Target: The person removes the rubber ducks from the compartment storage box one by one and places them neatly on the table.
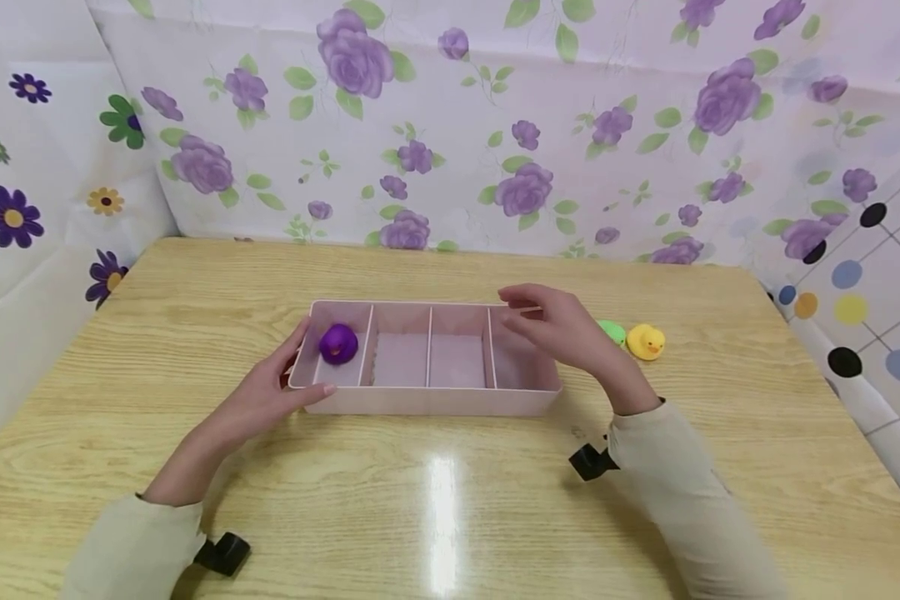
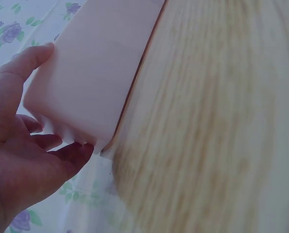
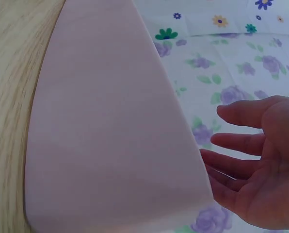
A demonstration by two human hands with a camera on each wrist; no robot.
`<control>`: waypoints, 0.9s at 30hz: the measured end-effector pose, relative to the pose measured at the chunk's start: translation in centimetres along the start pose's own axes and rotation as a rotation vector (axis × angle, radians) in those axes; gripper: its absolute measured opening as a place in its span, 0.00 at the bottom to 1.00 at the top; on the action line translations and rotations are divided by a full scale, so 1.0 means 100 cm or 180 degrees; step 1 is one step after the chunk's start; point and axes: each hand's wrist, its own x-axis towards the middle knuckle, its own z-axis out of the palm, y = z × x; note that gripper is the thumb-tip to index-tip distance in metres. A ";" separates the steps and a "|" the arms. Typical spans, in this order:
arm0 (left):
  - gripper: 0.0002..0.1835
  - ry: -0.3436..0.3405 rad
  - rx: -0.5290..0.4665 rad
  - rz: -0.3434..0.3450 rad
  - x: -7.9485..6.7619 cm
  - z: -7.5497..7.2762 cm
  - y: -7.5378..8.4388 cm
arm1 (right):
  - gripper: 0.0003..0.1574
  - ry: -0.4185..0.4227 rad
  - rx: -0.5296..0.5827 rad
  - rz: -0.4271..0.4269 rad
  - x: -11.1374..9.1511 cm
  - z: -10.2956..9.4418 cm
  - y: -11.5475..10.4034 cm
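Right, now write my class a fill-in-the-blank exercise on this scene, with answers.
1. The duck in the pink box is coloured ____.
2. The box is divided into ____ compartments.
3. The box end with the duck is held by the person's ____ hand.
4. Beside the green toy sits a toy duck coloured ____.

Missing words: purple; four; left; yellow.

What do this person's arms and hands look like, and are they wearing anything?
Plain beige cloth sleeves end near both wrists. A small, blocky black device sticks out beside each wrist. The left hand and right hand wear no gloves. No cables show.
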 end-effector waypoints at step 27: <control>0.51 0.0026 0.0019 0.0048 0.001 0.000 -0.002 | 0.26 -0.0564 0.0058 -0.0295 0.064 0.064 -0.064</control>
